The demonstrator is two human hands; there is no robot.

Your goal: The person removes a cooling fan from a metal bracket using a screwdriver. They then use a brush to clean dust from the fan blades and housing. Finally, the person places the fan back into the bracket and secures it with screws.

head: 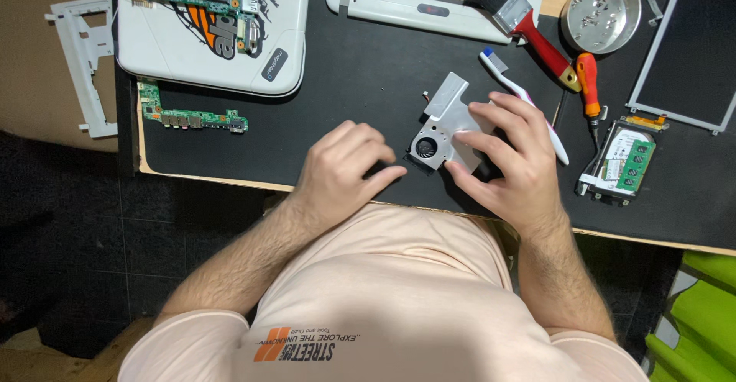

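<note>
fan heatsink (448, 118): matt grey metal | mat (353, 68): matt black | bowl (602, 13): shiny metal | brush (515, 16): glossy red handle

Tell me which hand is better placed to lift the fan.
Right, probably. The right hand already rests on the fan, fingers over its metal plate. The left hand sits beside it, fingertips near its corner.

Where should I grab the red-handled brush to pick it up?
Probably by the red handle, coming from above and pinching across its width. The brush lies flat and slanted, bristles up-left over the white laptop frame, handle pointing down-right to the orange screwdriver. Grip mid-handle, clear of the screwdriver and the metal bowl.
</note>
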